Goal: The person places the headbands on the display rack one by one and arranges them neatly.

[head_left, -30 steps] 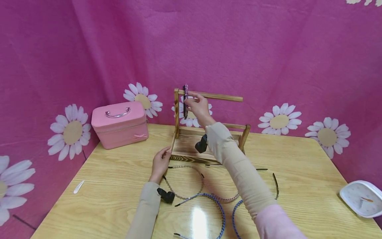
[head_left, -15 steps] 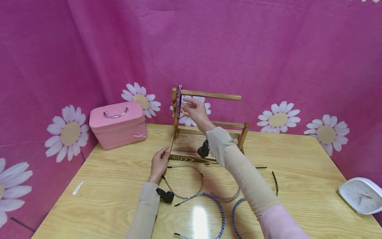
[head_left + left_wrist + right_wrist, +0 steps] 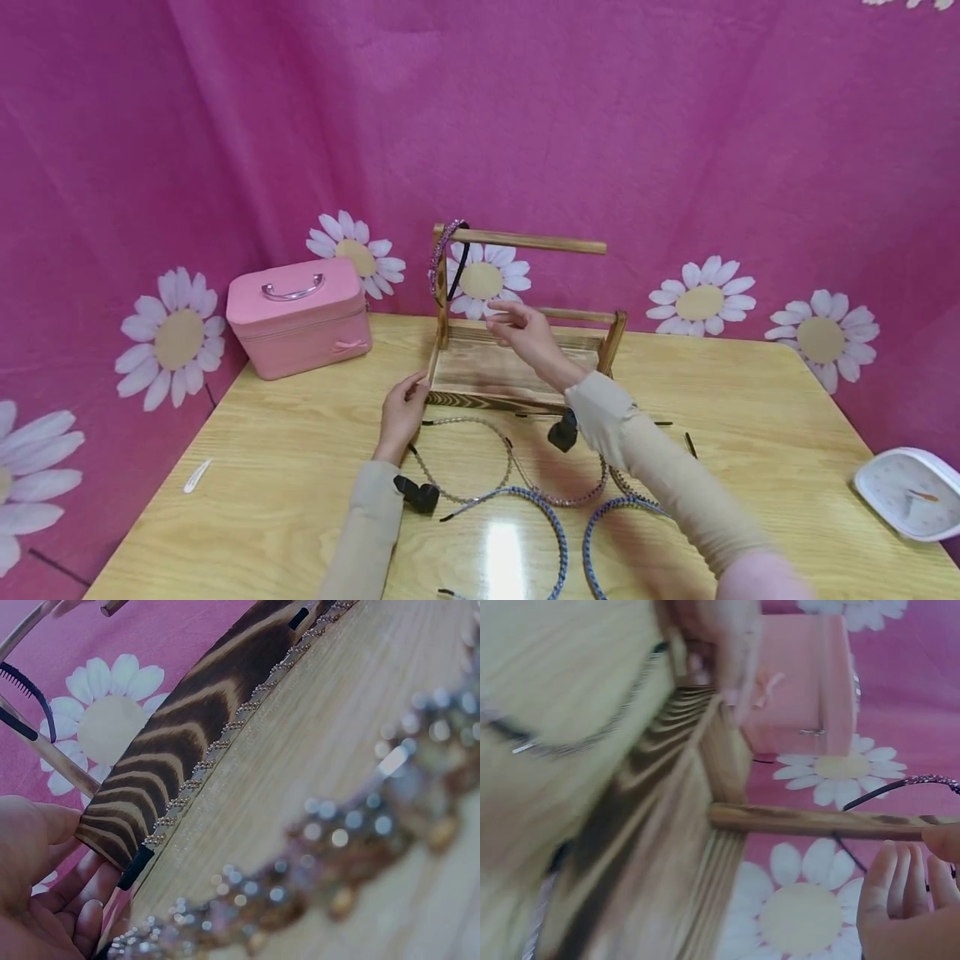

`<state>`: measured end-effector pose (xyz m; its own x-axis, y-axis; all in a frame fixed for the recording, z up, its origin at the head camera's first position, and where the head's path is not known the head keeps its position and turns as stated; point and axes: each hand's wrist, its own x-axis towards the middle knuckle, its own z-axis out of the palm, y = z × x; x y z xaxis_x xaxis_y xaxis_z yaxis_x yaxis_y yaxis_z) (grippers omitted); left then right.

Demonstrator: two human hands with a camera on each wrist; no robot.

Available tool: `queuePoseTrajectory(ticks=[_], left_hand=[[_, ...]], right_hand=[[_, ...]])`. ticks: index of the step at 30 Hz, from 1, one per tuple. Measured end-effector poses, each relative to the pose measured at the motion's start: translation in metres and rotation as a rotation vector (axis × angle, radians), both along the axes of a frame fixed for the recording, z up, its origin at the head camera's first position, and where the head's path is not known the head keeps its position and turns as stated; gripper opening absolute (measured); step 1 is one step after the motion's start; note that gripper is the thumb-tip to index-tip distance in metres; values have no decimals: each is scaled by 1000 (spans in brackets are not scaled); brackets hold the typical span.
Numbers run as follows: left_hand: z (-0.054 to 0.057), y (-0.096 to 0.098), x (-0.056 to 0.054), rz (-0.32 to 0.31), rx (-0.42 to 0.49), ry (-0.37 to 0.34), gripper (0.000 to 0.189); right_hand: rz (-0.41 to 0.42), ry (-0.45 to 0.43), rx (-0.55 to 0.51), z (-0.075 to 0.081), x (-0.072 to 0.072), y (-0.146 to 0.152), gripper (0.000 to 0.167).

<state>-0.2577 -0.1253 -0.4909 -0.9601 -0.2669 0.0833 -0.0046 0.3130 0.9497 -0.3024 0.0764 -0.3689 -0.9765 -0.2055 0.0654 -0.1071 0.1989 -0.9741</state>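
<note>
My left hand (image 3: 401,417) grips the front left corner of a wooden headband rack (image 3: 525,242). In the left wrist view, its thumb lies against the striped front board (image 3: 172,742), with the fingers curled at the corner. From the left end of the top rail hangs a sparkly purple headband (image 3: 441,247), its black inner side showing. My right hand (image 3: 528,337) is in the air over the rack's tray (image 3: 480,367), fingers loosely bent and holding nothing. A beaded headband (image 3: 511,458) lies just in front of the rack, close to my left hand.
A pink headband (image 3: 577,502) and two blue headbands (image 3: 560,533) lie nearer me, with a dark beaded one (image 3: 630,485) partly under the right arm. A pink case (image 3: 300,321) stands at left, a white hair clip (image 3: 197,476) lies before it, and a white clock (image 3: 909,493) is at right.
My right hand let go of the purple headband at the rail's left end and drew back down and to the right. The headband has turned on the rail. My left hand stayed put.
</note>
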Motion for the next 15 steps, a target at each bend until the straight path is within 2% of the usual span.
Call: queuePoseTrajectory(ticks=[5, 11, 15], left_hand=[[-2, 1, 1, 12, -1, -2, 31], [-3, 2, -1, 14, 6, -7, 30], [-2, 1, -1, 13, 9, -10, 31]], right_hand=[[46, -25, 78, -13, 23, 40, 42], [45, -25, 188, -39, 50, 88, 42], [47, 44, 293, -53, 70, 115, 39]])
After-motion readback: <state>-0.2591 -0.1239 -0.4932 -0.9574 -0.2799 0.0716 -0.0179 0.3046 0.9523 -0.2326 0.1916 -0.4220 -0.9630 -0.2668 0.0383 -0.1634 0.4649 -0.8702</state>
